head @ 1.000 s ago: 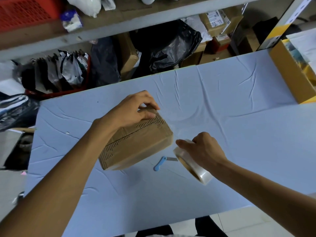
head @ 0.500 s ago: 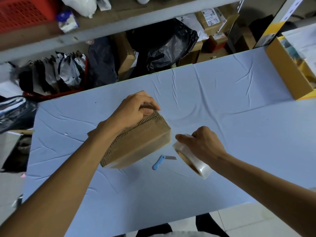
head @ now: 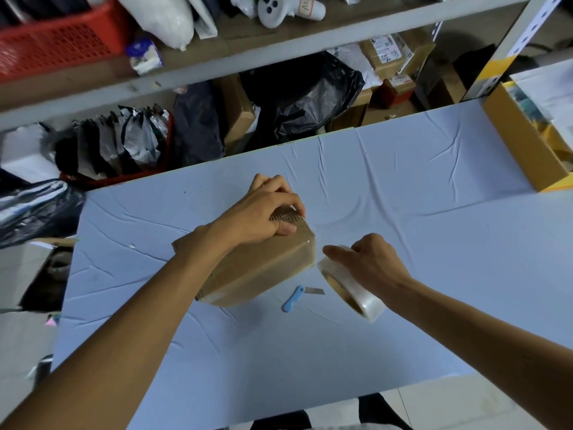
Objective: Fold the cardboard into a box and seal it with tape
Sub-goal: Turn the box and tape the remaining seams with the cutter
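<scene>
A brown cardboard box [head: 263, 268] lies tilted on the pale blue table [head: 403, 212], one corrugated edge showing at its far end. My left hand [head: 263, 209] rests on top of that far end, fingers curled over the edge and thumb pressed on the upper face. A roll of clear tape [head: 350, 287] is held just right of the box, gripped from above by my right hand [head: 372, 262]. Clear tape runs along the box's near face.
A small blue-handled cutter [head: 297, 297] lies on the table between box and tape roll. A yellow-brown carton [head: 524, 141] stands at the table's far right corner. Behind the table, shelves hold black bags, parcels and a red crate [head: 55, 41].
My left hand has shifted further over the box's far edge, and the box has turned slightly. The tape roll has come closer to the box's right end.
</scene>
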The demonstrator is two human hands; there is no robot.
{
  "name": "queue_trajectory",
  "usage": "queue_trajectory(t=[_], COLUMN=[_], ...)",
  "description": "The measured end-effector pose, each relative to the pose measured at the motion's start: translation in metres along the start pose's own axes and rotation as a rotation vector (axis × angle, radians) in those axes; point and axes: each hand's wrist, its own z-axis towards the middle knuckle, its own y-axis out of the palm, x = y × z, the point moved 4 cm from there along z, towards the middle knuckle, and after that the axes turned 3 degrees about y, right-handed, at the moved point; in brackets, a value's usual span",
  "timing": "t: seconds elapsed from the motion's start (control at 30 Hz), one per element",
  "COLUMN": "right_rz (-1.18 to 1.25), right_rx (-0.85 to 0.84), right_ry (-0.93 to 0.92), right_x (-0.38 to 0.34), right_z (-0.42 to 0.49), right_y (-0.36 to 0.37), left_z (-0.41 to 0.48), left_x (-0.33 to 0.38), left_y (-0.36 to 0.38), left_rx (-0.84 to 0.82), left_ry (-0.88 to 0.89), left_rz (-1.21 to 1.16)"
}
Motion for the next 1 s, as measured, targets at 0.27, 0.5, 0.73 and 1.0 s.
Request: queue_trajectory(t=[0.27, 0.5, 0.73, 1.0], right_rz=[0.130, 0.162, 0.259, -0.149], right_rx=[-0.044, -0.108, -0.356, -0.310], right_ry=[-0.118, -0.110, -0.223, -0.152], right_x=[-0.019, -0.009, -0.006, 0.018], right_z=[0.006, 0.007, 0.009, 0.037], right_y=[-0.008, -0.008, -0.017, 0.006], left_z=[0.008, 0.005, 0.004, 0.002], left_x=[-0.005, 0.001, 0.007, 0.008], left_y=[-0.005, 0.007, 0.015, 0.026], left_rx=[0.071, -0.015, 0.019, 0.101], left_ry=[-0.012, -0.080, -0.087, -0.058], left_rz=[-0.014, -0.138, -0.078, -0.042])
